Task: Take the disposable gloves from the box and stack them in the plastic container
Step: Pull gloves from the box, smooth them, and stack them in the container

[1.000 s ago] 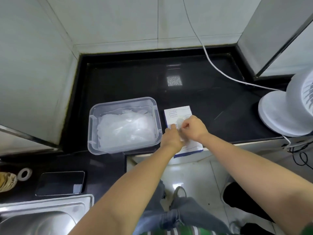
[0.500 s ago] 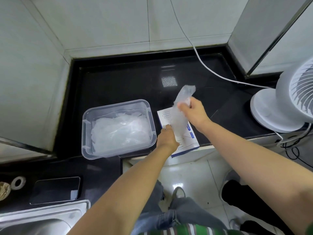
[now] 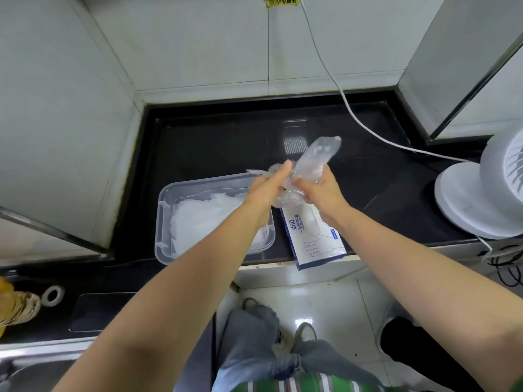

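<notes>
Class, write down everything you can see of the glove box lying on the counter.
The glove box is a flat white carton with blue edges, blue Chinese print and a line drawing of a glove on top. It lies flat on the black counter, just right of the plastic container, its near corner overhanging the counter's front edge. The right hand, gripping a clear glove above it, hides its far end.

The glove [image 3: 319,159] is clear, and the container [image 3: 162,219] is see-through around a milky white stack [image 3: 203,213]. The box [image 3: 314,241] is white with blue lettering and a blue edge, on a glossy black counter [image 3: 220,145]. The fan [image 3: 481,199] and cable [image 3: 368,128] are white; the shirt [image 3: 297,384] is striped green and white.
</notes>
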Motion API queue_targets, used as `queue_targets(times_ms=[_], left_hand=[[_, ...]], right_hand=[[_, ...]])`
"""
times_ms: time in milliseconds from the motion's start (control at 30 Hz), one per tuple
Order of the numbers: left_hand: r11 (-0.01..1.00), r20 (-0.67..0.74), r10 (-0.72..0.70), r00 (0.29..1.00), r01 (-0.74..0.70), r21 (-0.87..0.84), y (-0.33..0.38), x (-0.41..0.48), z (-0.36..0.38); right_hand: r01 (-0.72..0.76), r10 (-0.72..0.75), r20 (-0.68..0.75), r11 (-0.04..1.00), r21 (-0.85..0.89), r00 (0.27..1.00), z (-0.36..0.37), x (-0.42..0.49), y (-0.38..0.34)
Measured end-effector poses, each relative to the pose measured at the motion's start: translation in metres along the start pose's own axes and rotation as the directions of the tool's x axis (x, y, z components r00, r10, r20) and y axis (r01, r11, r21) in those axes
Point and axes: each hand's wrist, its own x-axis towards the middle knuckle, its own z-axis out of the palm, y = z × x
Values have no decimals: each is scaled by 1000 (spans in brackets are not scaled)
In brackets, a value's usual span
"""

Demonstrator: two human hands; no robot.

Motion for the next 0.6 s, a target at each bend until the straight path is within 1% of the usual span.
queue_targets(times_ms=[67, 100, 167, 200, 233, 300, 367, 433, 467, 533, 600], left_hand=[[998, -140, 27, 990, -20, 54, 1, 4, -11], [996, -196, 63, 979, -49, 77, 1, 3, -15], [981, -273, 184, 944, -157, 117, -2, 0, -28], [963, -293, 253, 922, -211, 167, -4, 0, -36], [941, -288, 310, 906, -250, 227, -5, -1, -44], [893, -230, 396, 889, -315, 321, -7, -3, -61], [854, -194, 446, 874, -350, 385, -11, -6, -77], [825, -192, 500, 845, -397, 401, -11, -13, -89], [822, -205, 508, 836, -400, 406, -11, -16, -94], [833, -275, 485, 830, -343, 434, -8, -19, -101], [837, -326, 467, 822, -293, 461, -8, -20, -111]], right_hand=[[-59, 63, 74, 997, -50, 995, 12, 0, 3], [-86, 93, 114, 994, -71, 989, 17, 1, 5], [-96, 110, 158, 991, -93, 981, 23, 1, 8], [-83, 97, 169, 993, -88, 981, 24, 2, 7], [-75, 86, 191, 995, -61, 978, 26, 3, 6], [-71, 50, 245, 994, 77, 968, 31, 2, 2], [-116, 51, 275, 967, 226, 960, 37, 2, -3], [-189, 90, 329, 941, 282, 940, 44, 4, -8], [-212, 106, 370, 942, 260, 923, 48, 5, -10], [-233, 159, 421, 964, 130, 893, 55, 6, -10], [-227, 195, 411, 973, 29, 891, 62, 6, -7]])
